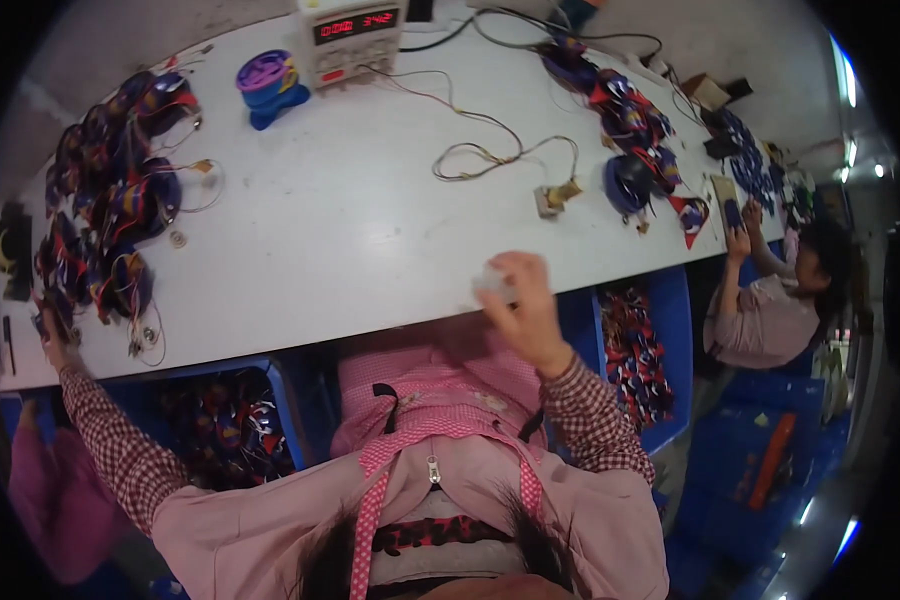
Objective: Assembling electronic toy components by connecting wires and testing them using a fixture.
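Observation:
My right hand [530, 315] is held over the front edge of the white table, its fingers closed around a small whitish, see-through piece [497, 285] whose kind is blurred. Far to the left, my left hand [54, 335] reaches to the near end of a long pile of dark blue round parts [120, 200] with red pieces and thin coloured wires. Its fingers touch the pile's edge, but whether they grip a part is too small to make out. Several wire ends with small metal discs stick out of this pile.
A power supply [355, 45] with red digits stands at the back, beside a blue and purple round container [267, 85]. Its thin leads run to a small brass-coloured block [555, 198]. More wired parts [625, 120] lie right. Blue bins [675, 330] sit below the table edge. A co-worker [785, 300] sits right.

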{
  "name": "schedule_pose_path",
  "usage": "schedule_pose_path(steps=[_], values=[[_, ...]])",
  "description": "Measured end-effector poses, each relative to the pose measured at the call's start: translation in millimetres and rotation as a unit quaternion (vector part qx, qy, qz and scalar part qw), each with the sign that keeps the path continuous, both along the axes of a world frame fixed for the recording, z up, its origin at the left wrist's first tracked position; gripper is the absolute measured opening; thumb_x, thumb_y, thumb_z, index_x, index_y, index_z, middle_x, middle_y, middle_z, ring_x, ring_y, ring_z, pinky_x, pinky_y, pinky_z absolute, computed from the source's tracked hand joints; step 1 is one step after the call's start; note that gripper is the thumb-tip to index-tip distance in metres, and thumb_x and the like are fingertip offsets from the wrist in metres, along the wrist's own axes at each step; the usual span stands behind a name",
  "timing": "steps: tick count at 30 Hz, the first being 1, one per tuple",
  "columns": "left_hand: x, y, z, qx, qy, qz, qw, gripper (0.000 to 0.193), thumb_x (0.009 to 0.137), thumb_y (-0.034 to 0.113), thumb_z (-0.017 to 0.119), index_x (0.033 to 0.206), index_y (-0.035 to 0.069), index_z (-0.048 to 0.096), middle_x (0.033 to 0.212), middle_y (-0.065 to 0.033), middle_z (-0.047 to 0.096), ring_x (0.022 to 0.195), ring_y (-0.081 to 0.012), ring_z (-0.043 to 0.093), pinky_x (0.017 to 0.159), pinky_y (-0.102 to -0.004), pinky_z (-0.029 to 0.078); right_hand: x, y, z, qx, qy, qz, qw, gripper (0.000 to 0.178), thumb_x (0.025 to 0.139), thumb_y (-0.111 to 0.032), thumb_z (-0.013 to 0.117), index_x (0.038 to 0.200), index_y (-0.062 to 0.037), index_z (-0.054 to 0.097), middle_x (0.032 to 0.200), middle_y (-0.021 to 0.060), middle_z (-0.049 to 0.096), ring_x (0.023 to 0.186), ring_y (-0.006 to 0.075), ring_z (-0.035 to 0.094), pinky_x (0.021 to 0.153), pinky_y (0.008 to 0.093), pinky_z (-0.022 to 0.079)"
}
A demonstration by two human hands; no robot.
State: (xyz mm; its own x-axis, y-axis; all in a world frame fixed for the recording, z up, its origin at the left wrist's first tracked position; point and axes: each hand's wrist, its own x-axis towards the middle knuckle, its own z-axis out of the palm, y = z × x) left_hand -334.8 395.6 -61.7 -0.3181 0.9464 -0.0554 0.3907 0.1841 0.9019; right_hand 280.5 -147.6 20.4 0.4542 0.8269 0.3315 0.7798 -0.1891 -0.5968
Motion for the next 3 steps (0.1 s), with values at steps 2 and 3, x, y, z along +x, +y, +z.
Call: schedule_pose_path(steps=[2,3], values=[[-16.8,6.9,2.8,-0.039,0.053,0.039,0.997,0.106,0.058,0.076,0.062,0.117,-0.012,0.051,0.113,-0.0219,0.058,0.099,-0.0305,0.057,0.091,-0.0379,0.044,32.6,-20.4,7.8,0.039,0.026,-0.113,0.992,0.028,0.080,-0.008,0.064,0.104,0.0012,0.055,0.103,0.0141,0.053,0.094,0.0229,0.052,0.073,0.0328,0.048],[-26.9,6.6,4.2,-0.076,0.103,0.091,0.988,0.105,0.059,0.077,0.060,0.115,-0.011,0.053,0.110,-0.0223,0.059,0.099,-0.0309,0.057,0.091,-0.0389,0.044,33.6,-26.8,7.9,0.038,0.027,-0.118,0.992,0.028,0.080,-0.008,0.064,0.104,0.0012,0.055,0.103,0.0141,0.053,0.094,0.0229,0.052,0.073,0.0328,0.048]])
